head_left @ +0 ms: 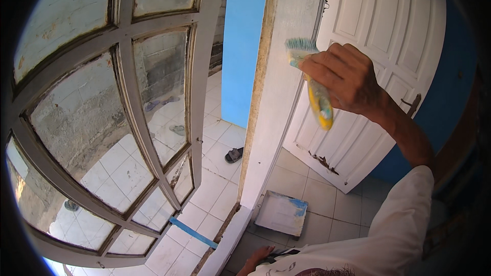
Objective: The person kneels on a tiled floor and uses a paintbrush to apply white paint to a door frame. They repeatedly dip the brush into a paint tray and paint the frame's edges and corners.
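My right hand point(348, 76) is raised and shut on a paintbrush point(312, 84) with a yellow handle and pale blue-green bristles. The bristles touch the white door frame post point(276, 102) near its right edge. My left hand point(258, 257) hangs low near the bottom edge, by the base of the post; only part of it shows and it seems to hold nothing. A white paint tray point(281, 212) with a blue smear at one corner lies on the tiled floor just right of the post's foot.
A glazed window door point(128, 122) with grey muntins stands open at left. A white panelled door point(378, 36) with chipped paint stands at right against a blue wall point(245, 36). Sandals point(233, 155) lie on the outside tiles. A blue strip point(193, 232) lies near the threshold.
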`<state>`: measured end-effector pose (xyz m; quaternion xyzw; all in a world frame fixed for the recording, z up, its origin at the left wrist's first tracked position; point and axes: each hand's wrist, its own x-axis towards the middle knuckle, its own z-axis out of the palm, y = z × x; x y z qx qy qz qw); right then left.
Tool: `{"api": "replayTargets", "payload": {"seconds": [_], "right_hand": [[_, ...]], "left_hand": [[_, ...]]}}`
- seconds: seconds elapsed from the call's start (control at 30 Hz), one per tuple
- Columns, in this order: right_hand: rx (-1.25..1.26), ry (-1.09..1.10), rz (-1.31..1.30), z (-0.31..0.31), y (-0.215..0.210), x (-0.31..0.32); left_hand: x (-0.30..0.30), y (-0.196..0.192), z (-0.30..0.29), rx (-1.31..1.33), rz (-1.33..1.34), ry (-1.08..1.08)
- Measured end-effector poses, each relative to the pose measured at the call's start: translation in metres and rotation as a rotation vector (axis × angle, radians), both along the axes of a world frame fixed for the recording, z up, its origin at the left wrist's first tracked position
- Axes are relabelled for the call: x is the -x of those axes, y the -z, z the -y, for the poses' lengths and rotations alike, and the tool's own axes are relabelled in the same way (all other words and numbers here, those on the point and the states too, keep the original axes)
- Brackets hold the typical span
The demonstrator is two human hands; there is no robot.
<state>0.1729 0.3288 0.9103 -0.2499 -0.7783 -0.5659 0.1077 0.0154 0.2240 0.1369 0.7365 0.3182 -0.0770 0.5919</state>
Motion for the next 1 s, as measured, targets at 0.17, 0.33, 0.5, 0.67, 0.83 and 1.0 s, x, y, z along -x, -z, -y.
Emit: {"api": "replayTargets", "payload": {"seconds": [0.17, 0.33, 0.5, 0.67, 0.83, 1.0], "right_hand": [[0.228, 0.012, -0.799, -0.012, -0.062, -0.021], [-0.001, -0.115, -0.840, -0.015, -0.099, -0.015], [-0.205, -0.176, -0.747, -0.013, -0.101, -0.012], [-0.374, -0.061, 0.098, -0.008, -0.081, -0.046], [-0.237, 0.026, 0.131, -0.002, 0.000, -0.027], [0.050, -0.003, -0.029, 0.010, 0.022, -0.013]], "left_hand": [[0.004, -0.013, 0.003, 0.008, 0.008, 0.043], [0.007, -0.006, 0.005, 0.025, 0.053, -0.016], [0.007, -0.012, 0.004, 0.035, -0.004, -0.011], [0.010, -0.017, 0.005, -0.025, 0.041, 0.009], [0.008, -0.024, 0.002, -0.009, 0.033, 0.009], [0.012, -0.017, 0.006, -0.078, 0.059, 0.036]]}}
